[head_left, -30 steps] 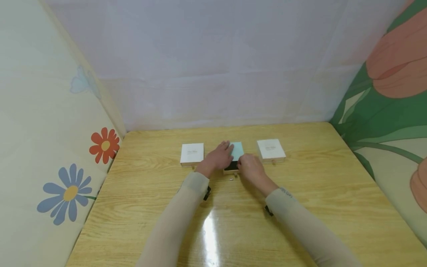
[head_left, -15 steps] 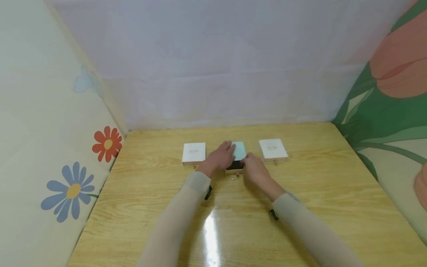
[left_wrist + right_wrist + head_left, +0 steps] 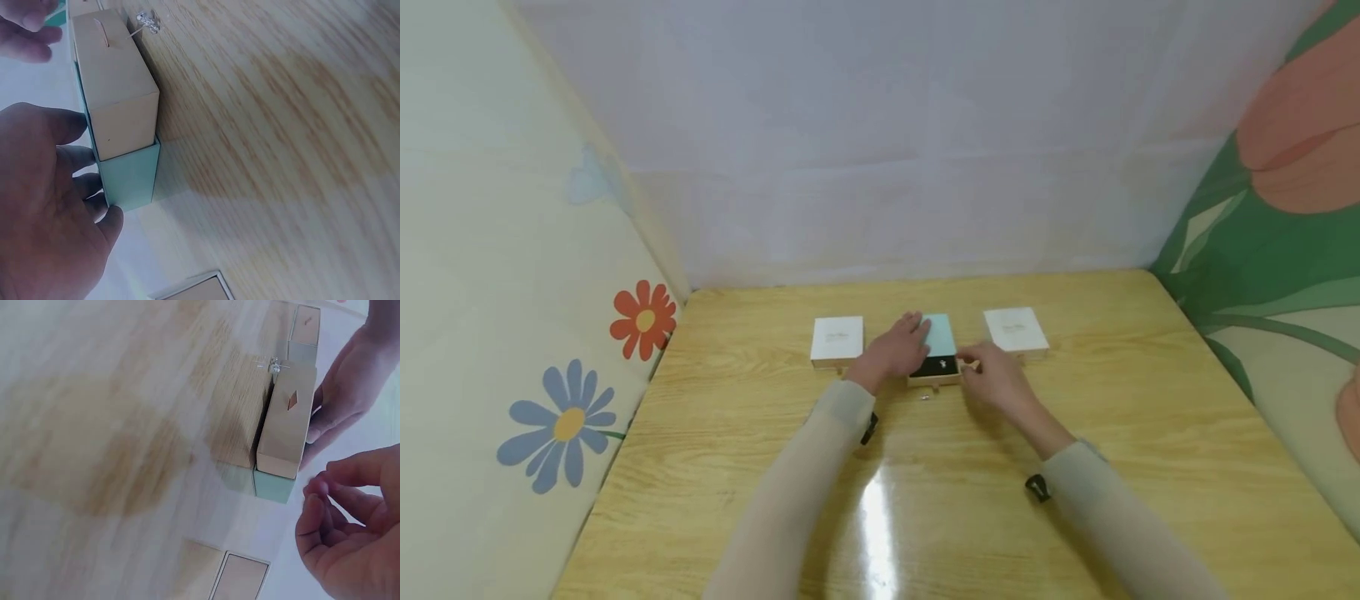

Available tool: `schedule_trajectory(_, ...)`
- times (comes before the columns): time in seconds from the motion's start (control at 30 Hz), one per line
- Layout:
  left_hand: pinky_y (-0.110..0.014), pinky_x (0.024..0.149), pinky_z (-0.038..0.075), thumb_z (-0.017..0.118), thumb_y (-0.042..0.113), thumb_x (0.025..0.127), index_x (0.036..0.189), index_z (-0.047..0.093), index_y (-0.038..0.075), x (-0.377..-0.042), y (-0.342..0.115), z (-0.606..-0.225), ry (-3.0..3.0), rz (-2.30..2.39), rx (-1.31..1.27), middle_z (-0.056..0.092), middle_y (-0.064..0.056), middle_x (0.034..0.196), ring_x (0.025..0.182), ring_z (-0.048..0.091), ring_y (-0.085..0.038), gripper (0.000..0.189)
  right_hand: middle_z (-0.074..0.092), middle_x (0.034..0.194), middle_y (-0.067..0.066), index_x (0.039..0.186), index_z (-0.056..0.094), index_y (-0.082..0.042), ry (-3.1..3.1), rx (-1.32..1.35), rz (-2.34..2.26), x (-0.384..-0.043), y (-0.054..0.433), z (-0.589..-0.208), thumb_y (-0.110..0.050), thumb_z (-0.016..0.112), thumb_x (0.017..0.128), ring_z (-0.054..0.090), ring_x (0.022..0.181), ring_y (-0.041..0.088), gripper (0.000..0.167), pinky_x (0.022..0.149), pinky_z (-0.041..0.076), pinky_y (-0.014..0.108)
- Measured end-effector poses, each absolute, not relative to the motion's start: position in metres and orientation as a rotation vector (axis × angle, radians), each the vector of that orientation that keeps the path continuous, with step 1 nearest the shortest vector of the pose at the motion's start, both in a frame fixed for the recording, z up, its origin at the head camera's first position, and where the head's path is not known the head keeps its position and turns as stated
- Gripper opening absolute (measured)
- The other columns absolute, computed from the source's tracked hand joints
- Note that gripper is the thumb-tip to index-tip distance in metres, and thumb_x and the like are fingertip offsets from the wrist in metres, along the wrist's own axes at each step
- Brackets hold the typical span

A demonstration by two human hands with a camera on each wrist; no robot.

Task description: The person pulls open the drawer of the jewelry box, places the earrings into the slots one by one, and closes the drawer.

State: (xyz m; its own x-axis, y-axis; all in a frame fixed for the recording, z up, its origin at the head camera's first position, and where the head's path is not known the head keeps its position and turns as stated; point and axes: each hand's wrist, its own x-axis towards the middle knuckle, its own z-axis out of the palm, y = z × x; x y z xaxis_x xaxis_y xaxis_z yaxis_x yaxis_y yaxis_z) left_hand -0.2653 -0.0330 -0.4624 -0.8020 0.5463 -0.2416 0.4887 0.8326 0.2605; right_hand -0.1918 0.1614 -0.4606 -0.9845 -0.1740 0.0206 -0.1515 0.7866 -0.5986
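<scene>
A mint-green drawer box [image 3: 938, 333] stands mid-table, its cream drawer [image 3: 112, 81] pulled partway out toward the person. On the black lining [image 3: 929, 367] lies a small silvery piece [image 3: 943, 363]. My left hand [image 3: 901, 348] rests over the left of the box top, fingers lying across the green sleeve [image 3: 128, 178]. Just off the drawer's front right corner, my right hand [image 3: 997, 377] has loosely bent fingers [image 3: 312, 519] with nothing visible held. A sparkly stud earring [image 3: 148, 22] with a thin post lies on the wood before the drawer.
White-topped boxes stand either side: one left box [image 3: 837, 337] beside my left wrist, one right box [image 3: 1016, 329] behind my right hand. Both have small pull tabs in front. The wooden table [image 3: 760, 417] meets a pale cloth backdrop [image 3: 850, 208] behind.
My right hand has drawn back to the right from the drawer, its fingers parting. The silvery piece on the black lining now shows. The left hand stays on the box.
</scene>
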Motion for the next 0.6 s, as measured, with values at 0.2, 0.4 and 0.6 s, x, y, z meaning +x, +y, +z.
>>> schedule_trajectory(0.2, -0.038, 0.127, 0.008, 0.030, 0.033, 0.112, 0.163, 0.011, 0.011, -0.266, -0.032, -0.464, 2.700, 0.256, 0.788, 0.004, -0.011, 0.171, 0.157, 0.002, -0.026, 0.059, 0.064, 0.133, 0.021, 0.135, 0.061, -0.001, 2.844, -0.223, -1.135, -0.183, 0.168, -0.458, -0.015, 0.063, 0.097, 0.069, 0.101, 0.033, 0.040, 0.085, 0.060, 0.047)
schedule_trajectory(0.4, -0.039, 0.127, 0.009, 0.030, 0.034, 0.112, 0.163, 0.012, 0.012, -0.266, -0.032, -0.466, 2.708, 0.249, 0.781, 0.004, -0.010, 0.171, 0.157, 0.003, -0.026, 0.059, 0.065, 0.129, 0.024, 0.132, 0.061, 0.004, 2.695, -0.363, -1.342, -0.174, 0.166, -0.461, -0.008, 0.067, 0.095, 0.068, 0.108, 0.038, 0.039, 0.091, 0.060, 0.047)
schedule_trajectory(0.6, -0.041, 0.128, 0.011, 0.032, 0.035, 0.112, 0.163, 0.014, 0.011, -0.266, -0.033, -0.465, 2.725, 0.260, 0.796, 0.005, -0.011, 0.171, 0.157, 0.004, -0.027, 0.059, 0.068, 0.124, 0.022, 0.133, 0.060, 0.004, 2.561, -0.459, -1.440, -0.166, 0.158, -0.465, -0.012, 0.072, 0.094, 0.066, 0.113, 0.037, 0.044, 0.097, 0.057, 0.046)
